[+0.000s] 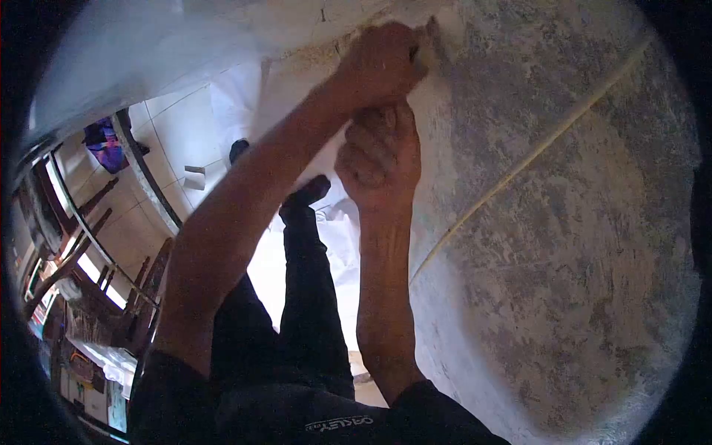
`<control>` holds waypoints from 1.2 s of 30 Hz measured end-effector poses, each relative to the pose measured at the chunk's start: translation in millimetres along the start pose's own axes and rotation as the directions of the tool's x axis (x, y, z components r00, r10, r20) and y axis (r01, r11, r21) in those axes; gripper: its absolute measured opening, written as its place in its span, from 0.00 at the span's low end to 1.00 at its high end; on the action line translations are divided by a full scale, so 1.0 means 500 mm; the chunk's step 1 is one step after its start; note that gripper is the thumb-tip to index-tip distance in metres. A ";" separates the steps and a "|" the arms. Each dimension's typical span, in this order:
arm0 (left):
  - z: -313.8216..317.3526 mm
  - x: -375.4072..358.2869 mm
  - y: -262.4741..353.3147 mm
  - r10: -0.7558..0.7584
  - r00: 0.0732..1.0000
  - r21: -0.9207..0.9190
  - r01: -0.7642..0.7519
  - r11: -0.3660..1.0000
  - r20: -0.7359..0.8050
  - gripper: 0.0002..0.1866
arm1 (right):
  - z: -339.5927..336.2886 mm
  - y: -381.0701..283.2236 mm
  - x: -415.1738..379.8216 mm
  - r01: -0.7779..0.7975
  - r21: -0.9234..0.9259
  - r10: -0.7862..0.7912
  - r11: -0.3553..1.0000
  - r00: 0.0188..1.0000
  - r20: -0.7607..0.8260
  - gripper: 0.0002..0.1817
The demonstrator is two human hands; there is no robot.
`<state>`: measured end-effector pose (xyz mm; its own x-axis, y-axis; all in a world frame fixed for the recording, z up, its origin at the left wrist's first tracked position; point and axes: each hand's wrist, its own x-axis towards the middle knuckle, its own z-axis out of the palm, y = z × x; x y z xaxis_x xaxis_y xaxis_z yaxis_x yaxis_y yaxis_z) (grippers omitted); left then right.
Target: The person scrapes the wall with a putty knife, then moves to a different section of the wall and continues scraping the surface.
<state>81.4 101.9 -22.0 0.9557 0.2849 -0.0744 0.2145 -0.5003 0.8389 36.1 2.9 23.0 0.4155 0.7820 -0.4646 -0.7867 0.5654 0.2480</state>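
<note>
My left hand (386, 63) is reached up and closed, right against the wall at the top of the view. A small dark tip (432, 26) shows just beyond its knuckles, and the rest of what it grips is hidden in the fist. Just below it, my right hand (377, 152) is curled closed with the fingers facing me, its top overlapping the left wrist. I cannot tell what is inside this fist. To the right spreads a wall (549, 245) with mottled grey and beige patches. A thin yellowish cord-like line (512, 174) crosses it diagonally.
A nail (322, 13) sticks out near the top. Below are my dark-clothed legs (304, 274) and crumpled white sheeting (337, 245) over the floor. Pale tiles (174, 119), a purple patterned cloth (107, 144), metal rails (144, 167) and dark wooden furniture (96, 311) lie to the left.
</note>
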 end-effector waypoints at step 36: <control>-0.016 -0.025 0.011 0.023 0.999 0.012 -0.024 1.000 0.044 0.27 | -0.026 0.031 -0.032 0.079 -0.122 -0.093 0.989 0.989 -0.117 0.18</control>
<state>68.9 102.0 -12.1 0.9683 0.2370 -0.0787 0.1943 -0.5170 0.8337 11.2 -4.2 23.6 0.4305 0.6900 -0.5819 -0.8015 0.5887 0.1050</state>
